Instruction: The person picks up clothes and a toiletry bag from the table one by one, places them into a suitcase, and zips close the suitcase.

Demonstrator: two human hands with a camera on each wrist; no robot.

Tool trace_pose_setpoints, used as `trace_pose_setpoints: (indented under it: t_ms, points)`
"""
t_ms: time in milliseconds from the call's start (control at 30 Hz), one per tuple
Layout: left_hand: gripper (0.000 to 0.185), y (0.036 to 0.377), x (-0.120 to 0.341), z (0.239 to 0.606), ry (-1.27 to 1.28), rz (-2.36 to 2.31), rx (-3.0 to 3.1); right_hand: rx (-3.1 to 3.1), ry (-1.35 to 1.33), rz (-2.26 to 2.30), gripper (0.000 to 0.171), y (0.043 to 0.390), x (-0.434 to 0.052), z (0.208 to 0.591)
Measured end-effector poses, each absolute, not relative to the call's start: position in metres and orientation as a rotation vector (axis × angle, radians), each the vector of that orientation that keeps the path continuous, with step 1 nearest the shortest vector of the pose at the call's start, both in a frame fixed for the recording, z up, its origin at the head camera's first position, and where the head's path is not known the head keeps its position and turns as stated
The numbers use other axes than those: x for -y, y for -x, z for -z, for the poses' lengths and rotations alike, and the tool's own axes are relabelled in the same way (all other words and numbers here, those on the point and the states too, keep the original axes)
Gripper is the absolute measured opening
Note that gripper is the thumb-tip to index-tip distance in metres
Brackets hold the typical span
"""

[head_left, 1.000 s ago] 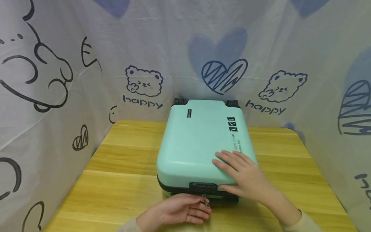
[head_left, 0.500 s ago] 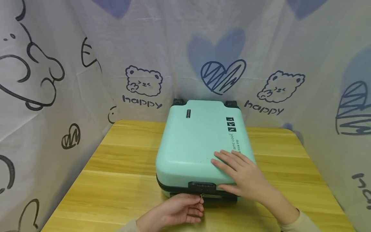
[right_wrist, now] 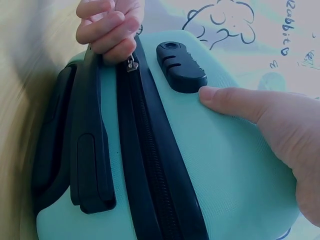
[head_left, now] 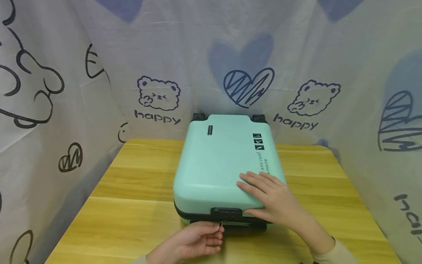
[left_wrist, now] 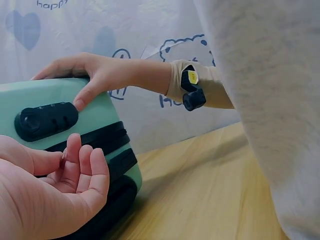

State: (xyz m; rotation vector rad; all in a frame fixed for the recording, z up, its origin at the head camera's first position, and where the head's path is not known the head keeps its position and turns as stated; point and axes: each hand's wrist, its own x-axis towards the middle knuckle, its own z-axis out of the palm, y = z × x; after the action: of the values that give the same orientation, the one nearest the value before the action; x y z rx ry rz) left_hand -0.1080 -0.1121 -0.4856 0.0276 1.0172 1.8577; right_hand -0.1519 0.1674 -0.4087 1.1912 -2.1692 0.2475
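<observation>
Suitcase [head_left: 221, 165] mint, "nice trip" print, left hand [head_left: 194, 242] pinching zip pull [head_left: 223, 222], right hand [head_left: 273, 200] flat on lid

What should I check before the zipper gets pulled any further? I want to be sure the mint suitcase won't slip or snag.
1. Suitcase lies flat on the wooden table: ok.
2. Right hand rests flat on the lid, thumb beside the combination lock, steadying the shell: ok.
3. Left hand pinches the zipper pull at the front edge: ok.
4. Zipper track ahead of the pull looks flat, with nothing caught in it: ok along the stretch shown.
5. Pull released from the lock: cannot tell.
6. Carry handle lies folded beside the track, out of the way: ok.
</observation>
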Motion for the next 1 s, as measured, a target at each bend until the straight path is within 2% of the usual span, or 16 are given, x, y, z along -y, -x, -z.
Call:
trace_pose_setpoints:
  t_ms: [367,1000]
  points:
    - [0.016,0.11,0.136,0.486,-0.073,-1.88,-1.056,2.124,-1.184,-0.28,0.081,0.155,-0.169,0.409]
    - [0.021,0.107,0.144,0.49,-0.113,-1.866,-1.225,2.17,-1.195,-0.255,0.082,0.155,-0.17,0.408]
